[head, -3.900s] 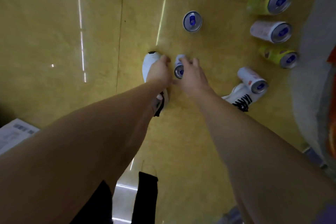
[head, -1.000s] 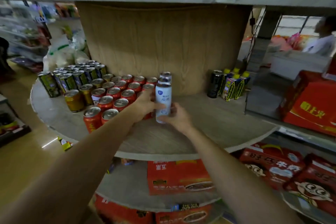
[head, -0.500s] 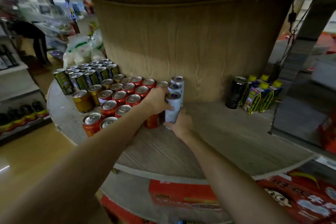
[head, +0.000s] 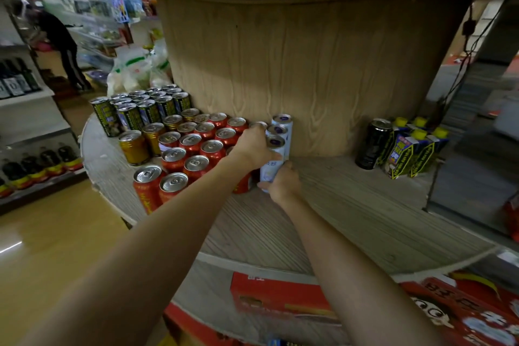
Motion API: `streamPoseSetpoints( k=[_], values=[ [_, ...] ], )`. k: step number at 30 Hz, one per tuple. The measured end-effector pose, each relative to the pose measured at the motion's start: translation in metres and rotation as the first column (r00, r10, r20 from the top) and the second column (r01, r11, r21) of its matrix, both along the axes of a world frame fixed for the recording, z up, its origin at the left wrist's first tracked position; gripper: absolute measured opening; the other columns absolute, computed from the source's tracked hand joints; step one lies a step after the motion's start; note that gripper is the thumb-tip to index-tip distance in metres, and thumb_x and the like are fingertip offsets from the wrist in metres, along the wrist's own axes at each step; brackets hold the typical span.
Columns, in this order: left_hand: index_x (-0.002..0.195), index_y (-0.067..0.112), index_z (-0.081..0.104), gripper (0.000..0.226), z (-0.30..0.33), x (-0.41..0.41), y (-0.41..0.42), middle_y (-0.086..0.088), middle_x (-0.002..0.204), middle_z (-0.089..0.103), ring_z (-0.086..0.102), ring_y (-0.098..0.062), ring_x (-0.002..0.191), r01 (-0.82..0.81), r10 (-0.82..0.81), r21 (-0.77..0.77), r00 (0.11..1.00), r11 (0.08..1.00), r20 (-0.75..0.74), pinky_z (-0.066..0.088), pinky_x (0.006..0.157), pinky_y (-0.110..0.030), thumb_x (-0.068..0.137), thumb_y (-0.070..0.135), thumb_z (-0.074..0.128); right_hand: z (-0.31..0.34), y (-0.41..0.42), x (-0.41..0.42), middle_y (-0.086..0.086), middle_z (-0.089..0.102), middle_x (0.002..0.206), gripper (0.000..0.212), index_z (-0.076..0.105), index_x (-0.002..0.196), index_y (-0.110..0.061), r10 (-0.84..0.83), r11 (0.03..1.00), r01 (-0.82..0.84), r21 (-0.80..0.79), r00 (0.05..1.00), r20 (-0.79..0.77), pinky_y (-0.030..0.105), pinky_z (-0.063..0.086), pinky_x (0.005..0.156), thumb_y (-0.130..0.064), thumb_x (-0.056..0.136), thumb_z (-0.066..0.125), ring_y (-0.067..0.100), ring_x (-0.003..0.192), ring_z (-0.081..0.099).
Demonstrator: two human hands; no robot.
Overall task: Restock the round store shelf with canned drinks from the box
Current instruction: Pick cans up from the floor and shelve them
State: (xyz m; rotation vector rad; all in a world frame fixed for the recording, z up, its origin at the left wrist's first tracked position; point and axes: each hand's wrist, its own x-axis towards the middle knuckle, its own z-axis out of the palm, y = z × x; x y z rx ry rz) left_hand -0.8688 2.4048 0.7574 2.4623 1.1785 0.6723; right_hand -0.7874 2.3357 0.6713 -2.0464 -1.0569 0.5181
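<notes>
A tall white can (head: 271, 168) stands on the round wooden shelf (head: 351, 213), first in a short row with two more white cans (head: 282, 125) behind it against the shelf's wood-grain core. My left hand (head: 254, 146) grips the front can near its top. My right hand (head: 283, 182) wraps around its lower part. Red cans (head: 196, 161) crowd the shelf just left of my hands.
Gold cans (head: 133, 146) and dark green cans (head: 132, 115) fill the shelf's left side. A black can (head: 373, 143) and yellow-capped cartons (head: 407, 154) stand at the right. Red boxes (head: 280, 298) lie on the lower tier. A person (head: 60, 48) bends far left.
I lifted the white can from the floor to the shelf and set it in front of the two white cans. Both hands remain on it.
</notes>
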Motion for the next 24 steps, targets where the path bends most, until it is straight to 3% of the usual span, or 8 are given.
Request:
streamPoseSetpoints(
  k=[5, 9, 11, 13, 15, 17, 20, 24],
  values=[
    [0.113, 0.022, 0.054, 0.055, -0.015, 0.011, 0.004, 0.003, 0.105, 0.059, 0.06, -0.016, 0.09, -0.1, 0.104, 0.055, 0.992, 0.994, -0.078, 0.048, 0.077, -0.026, 0.067, 0.049, 0.067, 0.005, -0.014, -0.003, 0.014, 0.045, 0.132, 0.073, 0.04, 0.136, -0.007, -0.004, 0.998, 0.003, -0.059, 1.0, -0.02, 0.04, 0.047, 0.096, -0.031, 0.078, 0.078, 0.034, 0.119, 0.05],
    [0.097, 0.025, 0.057, 0.029, -0.008, -0.007, -0.012, 0.005, 0.091, 0.064, 0.064, -0.018, 0.082, -0.104, 0.102, 0.074, 0.994, 0.992, 0.031, 0.05, 0.068, -0.029, 0.07, 0.034, 0.064, 0.01, -0.026, -0.002, 0.008, 0.062, 0.119, 0.056, 0.056, 0.126, -0.009, -0.048, 0.999, 0.049, 0.005, 0.995, -0.085, 0.029, 0.045, 0.079, -0.036, 0.081, 0.074, 0.028, 0.109, 0.061],
    [0.09, 0.018, 0.06, 0.019, -0.003, -0.022, -0.024, 0.001, 0.086, 0.066, 0.063, -0.019, 0.077, -0.036, 0.032, 0.055, 0.996, 0.998, 0.078, 0.051, 0.066, -0.03, 0.073, 0.022, 0.065, 0.015, -0.032, -0.006, 0.011, 0.068, 0.108, 0.034, 0.066, 0.11, -0.006, -0.072, 0.996, 0.075, 0.048, 0.996, -0.06, 0.027, 0.042, 0.072, -0.03, 0.087, 0.068, 0.028, 0.101, 0.065],
    [0.079, 0.016, 0.057, 0.008, -0.002, -0.037, -0.034, -0.004, 0.084, 0.067, 0.064, -0.022, 0.077, 0.014, -0.017, 0.035, 0.997, 0.999, 0.073, 0.049, 0.065, -0.03, 0.076, 0.02, 0.063, 0.021, -0.039, -0.013, 0.014, 0.071, 0.094, 0.014, 0.068, 0.086, -0.014, -0.101, 0.991, 0.106, 0.083, 0.993, -0.065, 0.032, 0.048, 0.067, -0.028, 0.088, 0.066, 0.031, 0.089, 0.068],
    [0.08, 0.014, 0.059, 0.009, -0.005, -0.053, -0.043, -0.007, 0.089, 0.068, 0.066, -0.025, 0.085, 0.034, -0.034, 0.0, 0.996, 0.999, 0.077, 0.051, 0.071, -0.032, 0.078, 0.021, 0.064, 0.022, -0.047, -0.019, 0.013, 0.069, 0.083, 0.018, 0.055, 0.073, -0.023, -0.125, 0.985, 0.136, 0.102, 0.986, -0.109, 0.041, 0.056, 0.069, -0.024, 0.083, 0.07, 0.035, 0.082, 0.069],
    [0.09, 0.008, 0.067, 0.013, -0.01, -0.071, -0.054, -0.009, 0.096, 0.069, 0.064, -0.025, 0.092, 0.074, -0.072, -0.036, 0.996, 0.997, 0.056, 0.05, 0.079, -0.03, 0.08, 0.017, 0.066, 0.02, -0.059, -0.027, 0.009, 0.065, 0.077, 0.025, 0.048, 0.073, -0.024, -0.14, 0.981, 0.152, 0.118, 0.985, -0.102, 0.041, 0.054, 0.071, -0.015, 0.081, 0.07, 0.035, 0.081, 0.068],
    [0.086, 0.008, 0.074, 0.015, -0.018, -0.103, -0.07, -0.009, 0.093, 0.072, 0.066, -0.026, 0.091, 0.112, -0.111, -0.105, 0.994, 0.988, 0.008, 0.045, 0.074, -0.025, 0.082, 0.018, 0.064, 0.019, -0.083, -0.046, 0.001, 0.061, 0.079, 0.025, 0.049, 0.072, -0.023, -0.191, 0.97, 0.195, 0.142, 0.981, -0.039, 0.039, 0.052, 0.076, -0.007, 0.084, 0.065, 0.028, 0.081, 0.063],
    [0.08, 0.012, 0.073, 0.017, -0.039, -0.142, -0.088, -0.01, 0.09, 0.073, 0.069, -0.028, 0.087, 0.117, -0.118, -0.24, 0.993, 0.964, 0.01, 0.055, 0.077, -0.03, 0.084, 0.014, 0.057, 0.009, -0.117, -0.082, 0.007, 0.066, 0.083, 0.012, 0.058, 0.079, -0.02, -0.217, 0.966, 0.22, 0.139, 0.975, -0.04, 0.043, 0.055, 0.076, -0.014, 0.088, 0.063, 0.031, 0.077, 0.064]
  ],
)
